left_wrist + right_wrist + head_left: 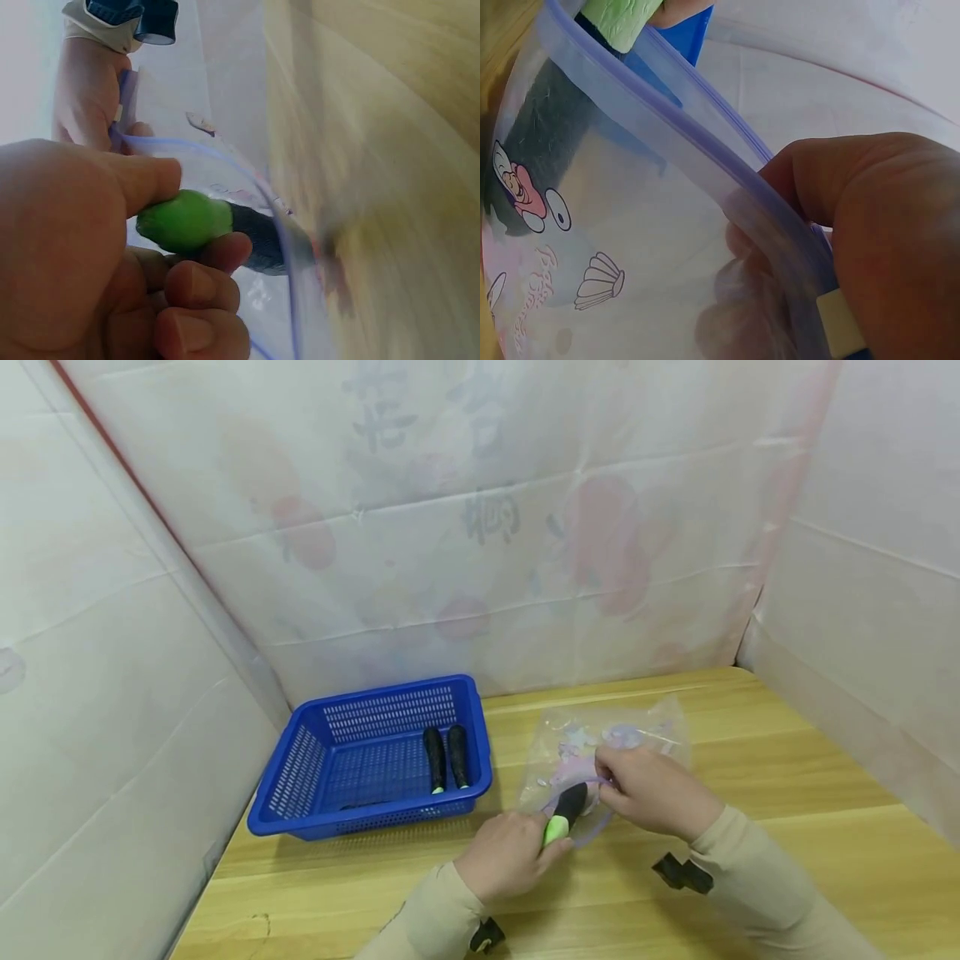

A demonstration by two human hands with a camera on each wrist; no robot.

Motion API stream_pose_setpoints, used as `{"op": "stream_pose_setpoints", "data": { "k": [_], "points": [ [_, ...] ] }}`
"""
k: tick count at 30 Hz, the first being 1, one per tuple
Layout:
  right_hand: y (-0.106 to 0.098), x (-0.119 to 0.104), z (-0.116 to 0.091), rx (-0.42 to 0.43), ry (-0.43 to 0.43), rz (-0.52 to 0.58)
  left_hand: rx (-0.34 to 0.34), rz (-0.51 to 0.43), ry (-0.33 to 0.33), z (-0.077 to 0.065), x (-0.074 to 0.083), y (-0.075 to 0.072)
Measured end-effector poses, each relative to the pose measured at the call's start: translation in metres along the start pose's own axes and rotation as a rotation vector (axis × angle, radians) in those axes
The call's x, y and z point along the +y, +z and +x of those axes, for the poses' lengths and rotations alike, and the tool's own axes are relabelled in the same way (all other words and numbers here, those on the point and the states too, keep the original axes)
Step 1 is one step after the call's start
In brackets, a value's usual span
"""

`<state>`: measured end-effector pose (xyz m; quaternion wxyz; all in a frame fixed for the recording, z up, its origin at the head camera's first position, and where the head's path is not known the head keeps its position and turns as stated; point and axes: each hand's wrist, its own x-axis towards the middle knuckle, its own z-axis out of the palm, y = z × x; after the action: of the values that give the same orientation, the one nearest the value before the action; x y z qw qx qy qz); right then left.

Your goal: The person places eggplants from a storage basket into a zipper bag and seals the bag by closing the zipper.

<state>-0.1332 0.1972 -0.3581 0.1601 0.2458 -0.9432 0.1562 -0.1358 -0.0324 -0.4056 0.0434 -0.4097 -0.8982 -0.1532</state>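
My left hand [508,853] pinches the pale green end of a dark eggplant [573,800] between thumb and fingers. The eggplant's black body points down into the mouth of a clear zip bag [551,733] with a purple rim and printed cartoons. In the right wrist view, the dark part of the eggplant [555,112] shows through the bag wall. My right hand [652,789] grips the bag's rim, thumb outside and fingers inside the plastic, and the mouth gapes. In the left wrist view the green end [184,221] sits between thumb and fingertips.
A blue perforated basket [296,825] stands to the left on the wooden table [795,793]. Inside lie an eggplant [434,758] and another eggplant [457,755] beside it, with something dark behind the front rim. Printed white sheeting [420,552] walls the table at the back and sides.
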Motion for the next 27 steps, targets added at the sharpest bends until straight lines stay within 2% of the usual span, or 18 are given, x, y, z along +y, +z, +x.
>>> {"op": "stream_pose_setpoints", "data": {
  "k": [6, 14, 18, 27],
  "points": [
    [-0.002, -0.004, 0.001, 0.028, -0.040, 0.005, -0.011, -0.071, -0.023, 0.001, 0.002, 0.004],
    [0.000, -0.008, 0.000, 0.025, -0.052, 0.020, 0.074, -0.031, -0.008, 0.006, 0.006, 0.012],
    [0.002, -0.011, 0.001, -0.008, -0.049, 0.045, 0.085, -0.038, -0.029, 0.012, 0.008, 0.015],
    [0.003, -0.016, 0.001, -0.075, -0.027, 0.076, 0.024, -0.025, -0.085, 0.020, 0.005, 0.026]
  ]
}}
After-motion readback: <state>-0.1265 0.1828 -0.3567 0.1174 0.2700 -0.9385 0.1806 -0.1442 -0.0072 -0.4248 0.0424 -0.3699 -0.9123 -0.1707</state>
